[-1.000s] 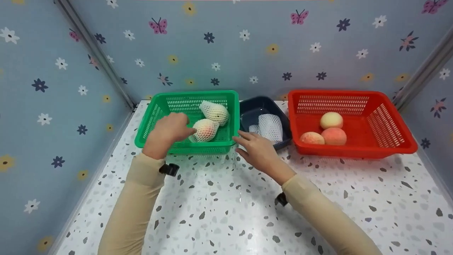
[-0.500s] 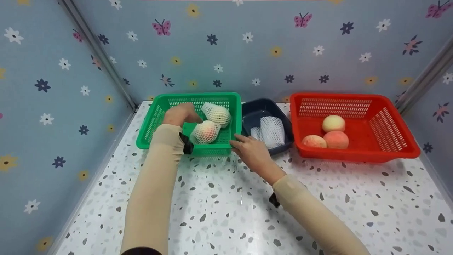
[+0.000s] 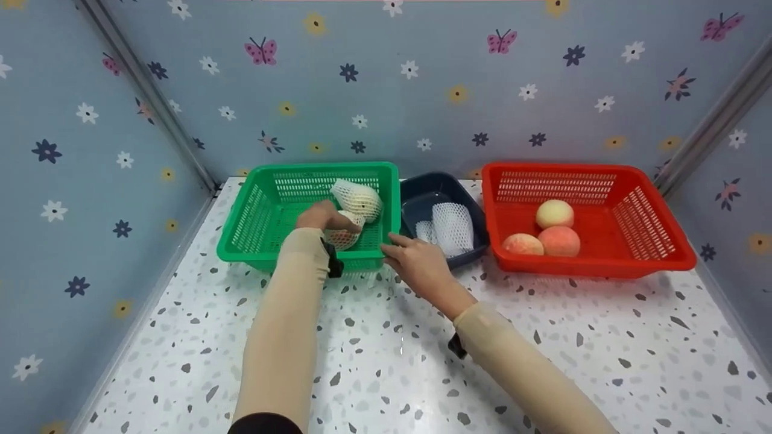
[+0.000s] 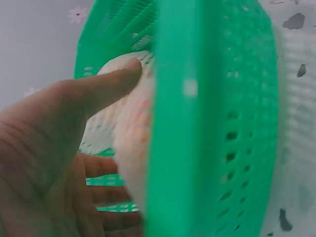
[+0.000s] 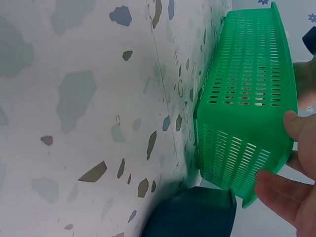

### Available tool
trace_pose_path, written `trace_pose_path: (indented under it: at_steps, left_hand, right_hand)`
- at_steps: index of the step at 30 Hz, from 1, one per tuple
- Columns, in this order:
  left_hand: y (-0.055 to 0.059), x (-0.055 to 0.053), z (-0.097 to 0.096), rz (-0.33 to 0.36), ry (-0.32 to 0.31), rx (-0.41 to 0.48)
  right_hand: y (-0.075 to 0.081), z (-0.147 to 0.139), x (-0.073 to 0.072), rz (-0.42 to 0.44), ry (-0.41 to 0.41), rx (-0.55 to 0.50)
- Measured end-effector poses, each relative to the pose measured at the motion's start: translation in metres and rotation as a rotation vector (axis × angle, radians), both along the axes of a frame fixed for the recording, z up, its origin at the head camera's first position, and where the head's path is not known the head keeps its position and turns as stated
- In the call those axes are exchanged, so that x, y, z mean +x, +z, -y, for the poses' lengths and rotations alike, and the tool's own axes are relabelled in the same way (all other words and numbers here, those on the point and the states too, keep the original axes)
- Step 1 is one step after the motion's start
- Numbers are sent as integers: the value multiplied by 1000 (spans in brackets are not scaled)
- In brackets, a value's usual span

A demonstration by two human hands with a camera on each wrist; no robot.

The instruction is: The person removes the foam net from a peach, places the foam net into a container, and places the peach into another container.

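Observation:
In the green basket point(image 3: 238, 232), my left hand point(image 3: 322, 217) holds a peach in a white foam net point(image 3: 342, 240). Its thumb lies across one side of the peach in the left wrist view, and the fingers pass behind it on the other. A second netted fruit point(image 3: 365, 205), pale with a dark spot, rests against it farther back. My right hand point(image 3: 422, 265) grips the basket's front right corner. In the right wrist view, the thumb and fingers point(image 5: 276, 187) straddle that corner.
A dark blue tray point(image 3: 416, 202) stands between the baskets, holding white foam net sleeves point(image 3: 452, 229). To its right sits a red basket point(image 3: 591, 266) with a pale peach point(image 3: 555, 214) and two redder peaches point(image 3: 561, 241). A patterned wall rises behind.
My left hand has come down and to the right, from above the basket's left part onto the netted peach. My right hand has moved slightly left and closed on the basket's corner.

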State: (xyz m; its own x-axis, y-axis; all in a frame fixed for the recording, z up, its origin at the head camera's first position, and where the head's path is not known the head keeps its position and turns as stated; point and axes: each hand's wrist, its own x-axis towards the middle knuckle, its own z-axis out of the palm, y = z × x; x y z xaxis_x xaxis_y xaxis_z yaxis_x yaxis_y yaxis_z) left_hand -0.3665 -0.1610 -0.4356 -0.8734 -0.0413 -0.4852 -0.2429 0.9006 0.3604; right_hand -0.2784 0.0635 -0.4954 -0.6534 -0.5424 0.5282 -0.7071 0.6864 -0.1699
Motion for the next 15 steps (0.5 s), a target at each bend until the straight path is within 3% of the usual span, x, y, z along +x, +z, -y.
trace_pose_path:
  at_steps: [5, 15]
  left_hand:
    - [-11, 4, -4, -77, 1, 27]
    - [-15, 9, -9, -40, 50, 52]
  right_hand:
    - [0, 1, 0, -10, 9, -17]
    - [-2, -1, -1, 19, -6, -7]
